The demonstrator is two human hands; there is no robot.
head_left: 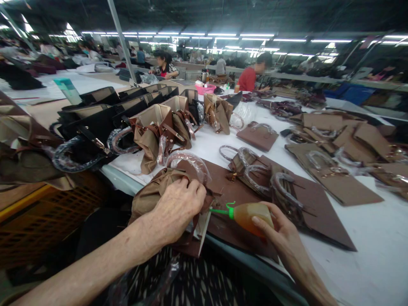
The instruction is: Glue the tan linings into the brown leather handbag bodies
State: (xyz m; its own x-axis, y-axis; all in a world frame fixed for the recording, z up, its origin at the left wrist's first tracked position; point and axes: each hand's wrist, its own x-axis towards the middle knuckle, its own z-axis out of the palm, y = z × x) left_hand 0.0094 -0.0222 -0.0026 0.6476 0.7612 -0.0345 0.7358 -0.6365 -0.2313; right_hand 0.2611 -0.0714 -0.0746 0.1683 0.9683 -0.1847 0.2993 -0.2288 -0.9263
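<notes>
My left hand [183,204] is closed on a brown handbag [148,193] at the table's front edge, its fingers curled over the bag's top. In my right hand [280,225] lies a squeeze bottle [253,216] of amber liquid, tipped on its side. The bottle's green nozzle [223,211] points left and its tip is close to the bag, just right of my left hand; whether they touch is unclear. A plastic-wrapped handle [191,163] arches behind my left hand. Flat brown bag panels [312,208] with wrapped handles lie beyond the bottle.
Black bags [92,123] and brown bags [153,123] stand in rows at the back left. More flat panels [334,174] cover the white table [379,238] at right. A yellow crate [47,216] is at lower left. Two people sit farther back, near a pink basin [205,88].
</notes>
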